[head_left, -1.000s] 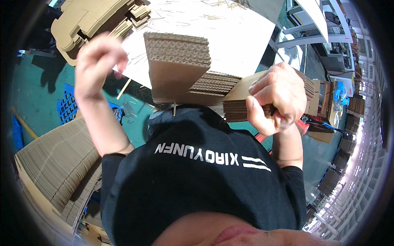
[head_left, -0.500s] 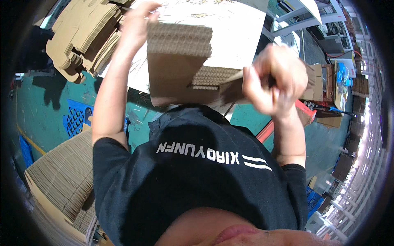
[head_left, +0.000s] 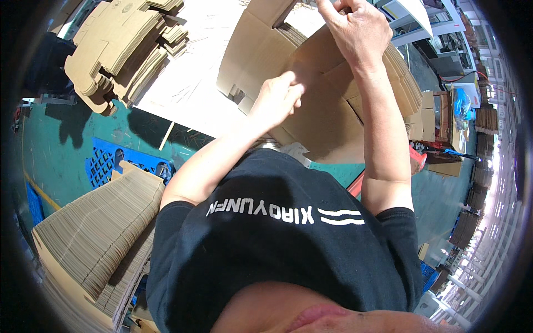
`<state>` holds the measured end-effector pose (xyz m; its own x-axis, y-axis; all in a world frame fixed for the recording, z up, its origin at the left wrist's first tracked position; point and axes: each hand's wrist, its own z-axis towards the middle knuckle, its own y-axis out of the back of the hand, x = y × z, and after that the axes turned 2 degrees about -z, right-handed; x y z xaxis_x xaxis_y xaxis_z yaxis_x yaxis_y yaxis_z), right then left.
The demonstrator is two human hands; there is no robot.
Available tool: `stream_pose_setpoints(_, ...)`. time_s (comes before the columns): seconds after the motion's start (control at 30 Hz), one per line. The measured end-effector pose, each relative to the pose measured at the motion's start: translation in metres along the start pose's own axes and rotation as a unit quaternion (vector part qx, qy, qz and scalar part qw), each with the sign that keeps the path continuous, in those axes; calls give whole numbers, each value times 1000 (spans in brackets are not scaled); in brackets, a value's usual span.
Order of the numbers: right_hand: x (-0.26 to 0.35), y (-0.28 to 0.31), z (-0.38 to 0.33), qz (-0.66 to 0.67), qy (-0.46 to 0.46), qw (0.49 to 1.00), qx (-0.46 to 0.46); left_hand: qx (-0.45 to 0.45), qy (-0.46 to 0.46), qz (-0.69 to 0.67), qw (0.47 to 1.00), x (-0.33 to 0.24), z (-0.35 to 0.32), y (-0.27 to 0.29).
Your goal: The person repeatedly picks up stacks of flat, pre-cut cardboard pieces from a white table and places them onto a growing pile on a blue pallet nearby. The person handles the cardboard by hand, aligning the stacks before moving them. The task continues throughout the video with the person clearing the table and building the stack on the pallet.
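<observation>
Flat die-cut cardboard sheets (head_left: 319, 114) lie tilted over the near right part of the white table. My right hand (head_left: 361, 33) is at their far edge, its fingers closed round the cardboard there. My left hand (head_left: 277, 97) hangs low over the middle of the sheets, fingers curled together and slightly blurred; whether anything is inside them is hidden. Beneath and left of these sheets lies another cut cardboard blank (head_left: 244, 61) with slots and a notch. Layered cardboard edges (head_left: 402, 77) show past my right forearm.
A pile of cut cardboard blanks (head_left: 119, 41) occupies the table's far left. Thin cardboard scraps litter the white tabletop (head_left: 194, 105). Below left, a tall stack of cardboard (head_left: 100, 227) stands near a blue plastic pallet (head_left: 127, 158). Something red (head_left: 417, 157) is beyond my right arm.
My left hand has come from the far left to the middle, over the cardboard. My right hand has moved farther away. The upright, edge-on cardboard block now shows as broad, tilted sheets.
</observation>
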<state>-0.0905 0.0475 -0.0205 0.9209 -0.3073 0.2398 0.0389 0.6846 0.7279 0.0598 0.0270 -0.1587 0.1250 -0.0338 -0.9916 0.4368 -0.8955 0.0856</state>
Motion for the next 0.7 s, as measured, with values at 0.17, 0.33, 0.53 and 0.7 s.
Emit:
stream_pose_setpoints(0.17,-24,19,5,6,-33,987,155,361,-92,-20,928,-26,-27,2)
stream_pose_setpoints(0.33,-46,53,14,35,160,932,322,141,-83,205,965,36,-27,24)
stream_pose_setpoints(0.53,-81,49,53,88,-3,953,290,-52,-64,243,967,47,-28,35)
stream_pose_setpoints(0.7,-81,50,81,-93,-248,936,230,-5,-182,226,957,32,-44,19)
